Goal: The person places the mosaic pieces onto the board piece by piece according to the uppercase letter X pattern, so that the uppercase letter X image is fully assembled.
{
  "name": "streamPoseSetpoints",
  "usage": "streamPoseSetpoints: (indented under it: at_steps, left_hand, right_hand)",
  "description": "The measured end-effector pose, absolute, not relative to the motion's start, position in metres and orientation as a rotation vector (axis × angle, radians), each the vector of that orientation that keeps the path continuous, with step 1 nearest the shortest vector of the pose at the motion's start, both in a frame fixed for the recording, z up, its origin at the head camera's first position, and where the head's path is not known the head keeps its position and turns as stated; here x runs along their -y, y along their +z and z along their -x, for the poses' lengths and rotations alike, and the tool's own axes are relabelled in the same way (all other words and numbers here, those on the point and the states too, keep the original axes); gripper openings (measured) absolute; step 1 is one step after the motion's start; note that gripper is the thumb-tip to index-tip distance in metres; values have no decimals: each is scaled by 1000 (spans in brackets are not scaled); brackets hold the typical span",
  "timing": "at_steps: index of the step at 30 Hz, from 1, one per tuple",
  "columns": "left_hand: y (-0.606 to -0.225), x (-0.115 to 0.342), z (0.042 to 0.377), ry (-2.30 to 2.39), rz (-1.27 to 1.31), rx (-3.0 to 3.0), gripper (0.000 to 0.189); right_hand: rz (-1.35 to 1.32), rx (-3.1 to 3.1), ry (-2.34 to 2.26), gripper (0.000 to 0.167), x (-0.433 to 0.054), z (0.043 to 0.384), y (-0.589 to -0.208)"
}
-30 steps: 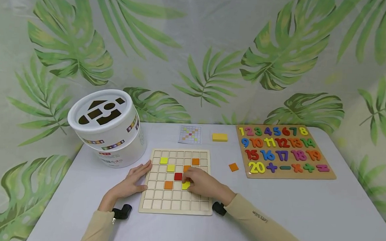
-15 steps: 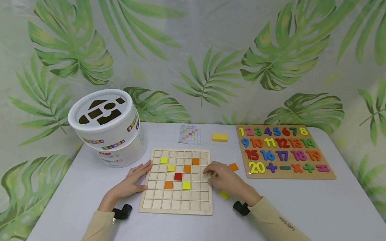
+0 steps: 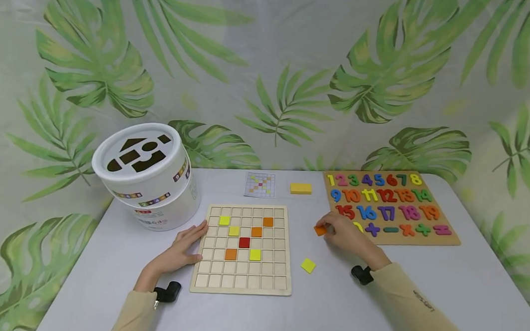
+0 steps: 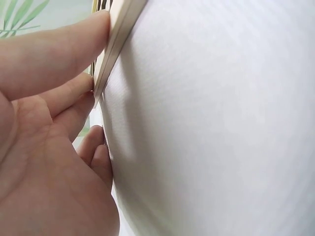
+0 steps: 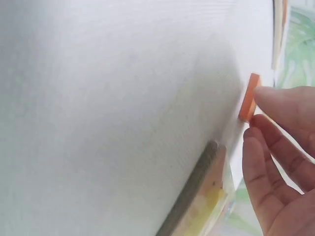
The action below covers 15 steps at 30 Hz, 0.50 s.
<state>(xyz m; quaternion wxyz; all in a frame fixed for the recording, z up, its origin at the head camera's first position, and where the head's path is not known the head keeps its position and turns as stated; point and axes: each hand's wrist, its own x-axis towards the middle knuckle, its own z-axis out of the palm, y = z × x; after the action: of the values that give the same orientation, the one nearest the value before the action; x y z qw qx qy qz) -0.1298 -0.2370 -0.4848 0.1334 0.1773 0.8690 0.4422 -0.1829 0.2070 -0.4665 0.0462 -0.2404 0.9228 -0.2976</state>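
Observation:
My left hand (image 3: 182, 246) lies at the left edge of the wooden grid board (image 3: 223, 282), fingers extended. In the left wrist view, thumb and fingertips touch the board's side (image 4: 115, 44). The board's squares hold a red tile (image 3: 244, 242) near the middle, with yellow and orange tiles around it, such as a yellow tile (image 3: 255, 255) and an orange tile (image 3: 231, 254). Off to the right, my right hand (image 3: 347, 236) pinches a loose orange square tile (image 5: 249, 97) between thumb and fingers, close over the table. A yellow tile (image 3: 308, 266) lies alone on the table between board and right hand.
A number board (image 3: 399, 212) with coloured numerals sits right behind the right hand. Behind the grid board lie a pattern card (image 3: 260, 185) and a yellow block-like stack (image 3: 301, 188). A white lidded bucket (image 3: 147, 179) stands at the left.
My right hand has left the grid board, moving right to the loose orange tile, which it now pinches. A yellow tile now shows beside the board. The left hand has stayed put.

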Motion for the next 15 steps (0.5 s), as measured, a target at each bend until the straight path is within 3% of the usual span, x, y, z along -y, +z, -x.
streamPoseSetpoints:
  at_steps: [15]
  left_hand:
    - [-487, 238, 131, 1280, -514, -2521, 73]
  right_hand:
    - [793, -2792, -929, 23, -169, 178, -467]
